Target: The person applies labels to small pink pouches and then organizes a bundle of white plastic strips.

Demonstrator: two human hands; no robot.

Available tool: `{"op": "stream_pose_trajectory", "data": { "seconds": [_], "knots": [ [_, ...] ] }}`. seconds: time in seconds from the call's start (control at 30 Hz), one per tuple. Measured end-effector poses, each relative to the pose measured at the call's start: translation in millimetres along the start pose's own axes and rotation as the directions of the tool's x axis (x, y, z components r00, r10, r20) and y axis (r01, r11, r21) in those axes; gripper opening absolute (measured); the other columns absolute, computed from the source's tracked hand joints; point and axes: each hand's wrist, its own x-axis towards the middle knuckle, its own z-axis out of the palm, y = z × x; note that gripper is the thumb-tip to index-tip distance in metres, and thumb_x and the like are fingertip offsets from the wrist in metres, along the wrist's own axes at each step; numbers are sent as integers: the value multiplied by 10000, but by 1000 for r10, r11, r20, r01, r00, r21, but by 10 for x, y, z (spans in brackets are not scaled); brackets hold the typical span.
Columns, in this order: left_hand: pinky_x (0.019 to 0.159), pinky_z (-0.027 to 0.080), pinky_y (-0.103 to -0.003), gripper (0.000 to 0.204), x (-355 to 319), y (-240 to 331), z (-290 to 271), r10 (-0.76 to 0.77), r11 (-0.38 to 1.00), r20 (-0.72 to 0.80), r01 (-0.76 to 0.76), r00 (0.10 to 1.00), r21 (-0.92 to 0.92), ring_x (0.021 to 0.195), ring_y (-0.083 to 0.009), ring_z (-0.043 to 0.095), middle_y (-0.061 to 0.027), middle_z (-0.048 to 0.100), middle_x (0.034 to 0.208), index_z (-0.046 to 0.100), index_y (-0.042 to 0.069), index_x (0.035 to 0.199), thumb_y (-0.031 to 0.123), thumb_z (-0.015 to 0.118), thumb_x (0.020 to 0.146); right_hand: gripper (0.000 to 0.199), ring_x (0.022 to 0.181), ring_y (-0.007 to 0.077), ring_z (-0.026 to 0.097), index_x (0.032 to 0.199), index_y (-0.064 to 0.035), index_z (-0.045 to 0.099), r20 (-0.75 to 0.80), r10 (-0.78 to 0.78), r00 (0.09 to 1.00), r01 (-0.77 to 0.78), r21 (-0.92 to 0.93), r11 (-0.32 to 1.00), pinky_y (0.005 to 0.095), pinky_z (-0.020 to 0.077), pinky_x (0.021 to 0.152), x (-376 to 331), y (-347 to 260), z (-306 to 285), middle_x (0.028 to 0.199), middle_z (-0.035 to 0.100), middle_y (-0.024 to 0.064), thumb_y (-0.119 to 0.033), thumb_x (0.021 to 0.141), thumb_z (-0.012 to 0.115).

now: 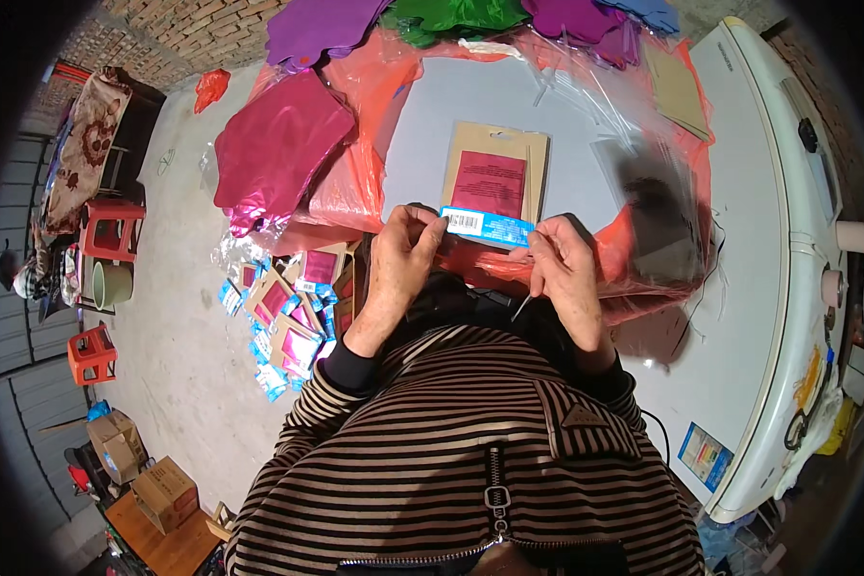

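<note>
- Left hand: grip pinched on the left end of a blue label strip, thumb and fingertips closed on it.
- Right hand: grip pinched on the right end of the same strip; a thin pale sliver hangs below the fingers, too small to identify.
- Blue label strip: held level between the 2 hands, across the lower edge of a tan card packet with a dark pink panel.
- Tan card packet: lies flat on the grey surface, just beyond the hands.
- Clear plastic sleeve: right of the packet, blurred.
- Pink foil balloon: on the left edge of the surface, over orange plastic sheeting.
- Pile of finished packets: on the floor at left, below the surface.
- White appliance: along the right side.
</note>
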Motion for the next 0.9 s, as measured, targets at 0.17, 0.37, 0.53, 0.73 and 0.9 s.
{"op": "stream_pose_trajectory", "data": {
  "seconds": [0.17,0.37,0.53,0.73,0.9],
  "knots": [
    [799,554,-285,167,-41,-2,8,-16,977,49,26,999,-210,831,-164,669,-116,670,901,512,-33,1044,97,594,980,70,471,44,462,1024,-13,501,-6,-131,991,131,49,990,194,336,421,-30,48,15,816,662,87,-77,1001,516],
    [844,547,-310,219,-139,71,26,-40,902,28,48,999,-429,870,-181,670,-117,673,921,524,-43,1126,95,601,974,108,478,49,488,1026,-15,507,-25,6,1000,3,324,946,170,293,419,-146,-188,118,820,657,95,-122,1014,492],
    [862,530,-297,242,-248,192,9,-3,908,5,4,1000,-418,867,-166,674,-114,689,925,542,-54,1167,107,578,989,137,483,58,505,989,-29,499,118,69,991,-106,345,933,172,285,410,-187,-225,33,790,641,84,-160,1024,477],
    [790,528,-266,219,-422,420,13,-32,869,76,65,997,-490,802,-144,662,-95,688,882,576,-31,1111,164,542,1017,181,457,54,452,857,-44,489,143,-63,988,27,238,971,189,299,396,-265,-244,36,674,560,35,-144,1007,476],
    [671,506,-240,217,-509,437,-12,125,885,201,-17,972,-466,710,-112,624,-53,670,837,591,4,1064,207,523,1029,222,440,39,383,762,-49,450,107,-268,957,260,81,962,210,331,390,-334,-239,71,599,437,-17,-81,978,488]
  ]
}}
